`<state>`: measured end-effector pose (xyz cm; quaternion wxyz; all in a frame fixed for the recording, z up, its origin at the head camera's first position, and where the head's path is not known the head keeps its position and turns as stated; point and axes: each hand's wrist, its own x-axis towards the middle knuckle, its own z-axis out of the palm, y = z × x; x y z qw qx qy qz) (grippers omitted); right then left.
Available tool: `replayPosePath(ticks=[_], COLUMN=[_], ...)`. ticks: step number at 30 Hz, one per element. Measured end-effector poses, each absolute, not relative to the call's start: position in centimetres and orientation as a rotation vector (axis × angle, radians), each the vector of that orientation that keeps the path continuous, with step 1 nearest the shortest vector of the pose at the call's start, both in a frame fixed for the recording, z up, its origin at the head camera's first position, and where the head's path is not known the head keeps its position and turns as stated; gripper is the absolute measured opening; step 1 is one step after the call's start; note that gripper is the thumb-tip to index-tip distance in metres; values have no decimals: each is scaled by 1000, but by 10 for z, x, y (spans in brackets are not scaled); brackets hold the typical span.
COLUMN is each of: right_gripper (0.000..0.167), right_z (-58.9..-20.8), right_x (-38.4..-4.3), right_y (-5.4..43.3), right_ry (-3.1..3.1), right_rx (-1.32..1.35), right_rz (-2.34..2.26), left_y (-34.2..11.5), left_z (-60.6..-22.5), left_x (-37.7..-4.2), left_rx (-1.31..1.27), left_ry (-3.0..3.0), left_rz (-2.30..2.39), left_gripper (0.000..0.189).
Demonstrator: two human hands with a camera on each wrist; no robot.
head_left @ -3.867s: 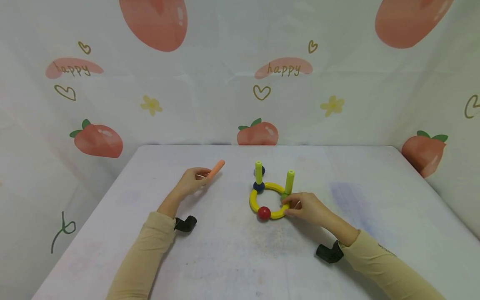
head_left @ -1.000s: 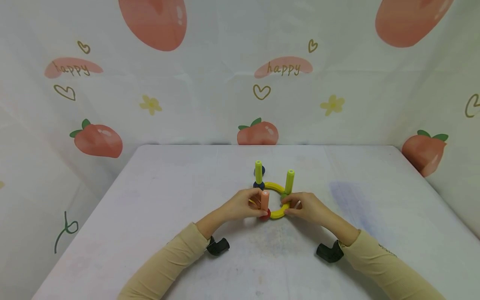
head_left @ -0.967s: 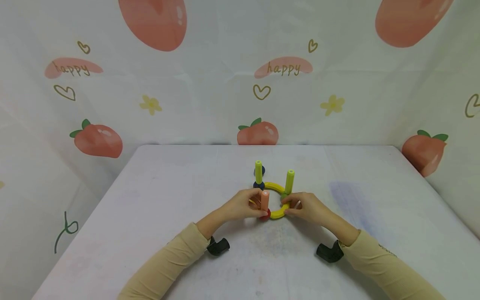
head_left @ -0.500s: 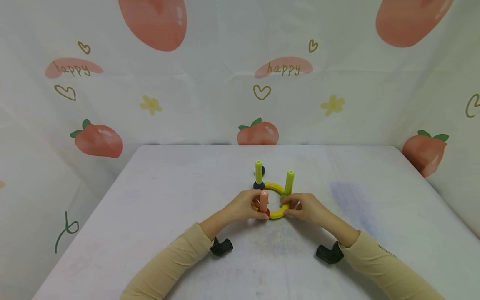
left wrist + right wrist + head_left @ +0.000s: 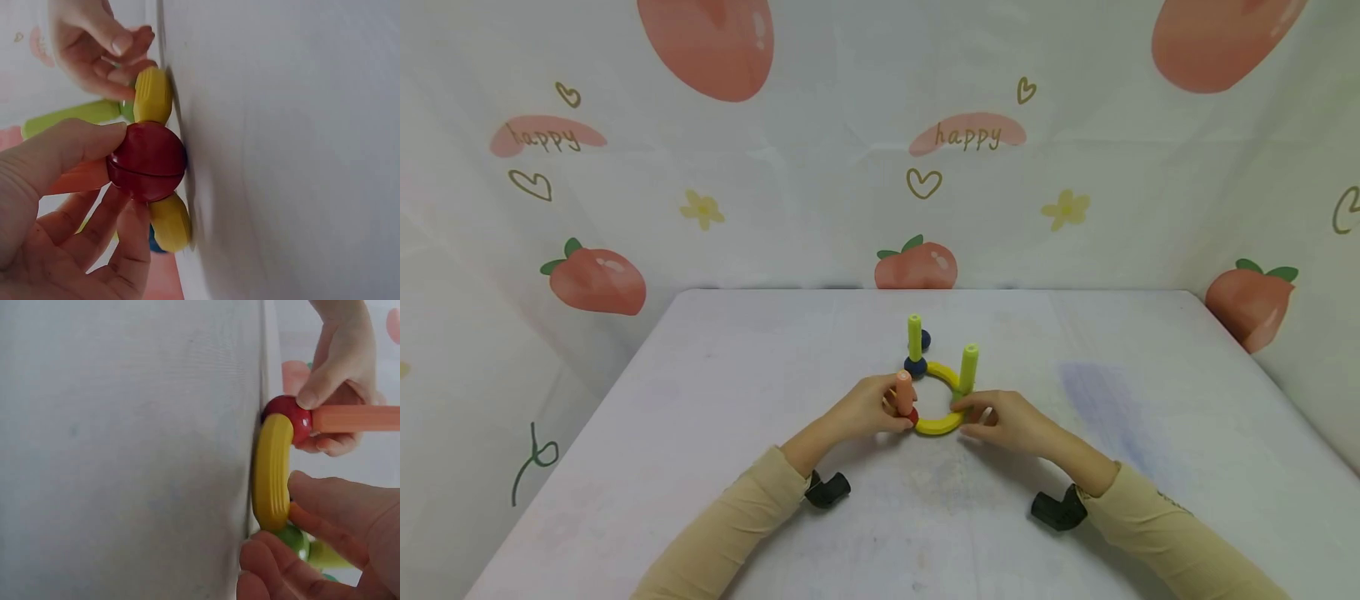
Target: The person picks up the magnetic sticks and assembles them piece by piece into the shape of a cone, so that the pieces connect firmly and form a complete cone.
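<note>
A ring of yellow curved pieces [image 5: 936, 427] joined by balls lies on the table. My left hand [image 5: 868, 408] pinches the red ball [image 5: 148, 161], from which an orange rod [image 5: 904, 392] stands up. Around the green ball [image 5: 294, 540], which carries an upright lime-green rod [image 5: 968, 369], my right hand [image 5: 1011, 423] has its fingers loosely bent. Its index fingertip appears to touch near that ball; the thumb looks apart from the yellow piece in the left wrist view. A dark blue ball [image 5: 915, 367] at the ring's far side bears another lime-green rod [image 5: 914, 336].
A loose dark blue ball [image 5: 925, 339] sits just behind the ring. The white table [image 5: 760, 358] ends at a printed cloth backdrop [image 5: 820, 208]. A black wrist mount [image 5: 829, 490] is at the left wrist, and another black mount [image 5: 1060, 507] at the right.
The left hand has brought the orange rod from the left to stand on the red ball. Over the last half second, the ring shifted left with the left hand; the right hand loosened.
</note>
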<state>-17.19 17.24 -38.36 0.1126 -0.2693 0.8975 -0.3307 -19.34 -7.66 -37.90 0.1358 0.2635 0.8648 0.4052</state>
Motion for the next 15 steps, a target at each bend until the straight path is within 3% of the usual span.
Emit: replayPosePath(ticks=[15], right_gripper=[18], right_z=[-379], right_x=[-192], right_y=[186], right_ry=[2587], right_rx=[-812], right_rz=[-925], left_y=[-113], left_z=[-381], left_x=[-203], left_rx=[718], left_ry=[2484], left_rz=[1172], left_gripper=[29])
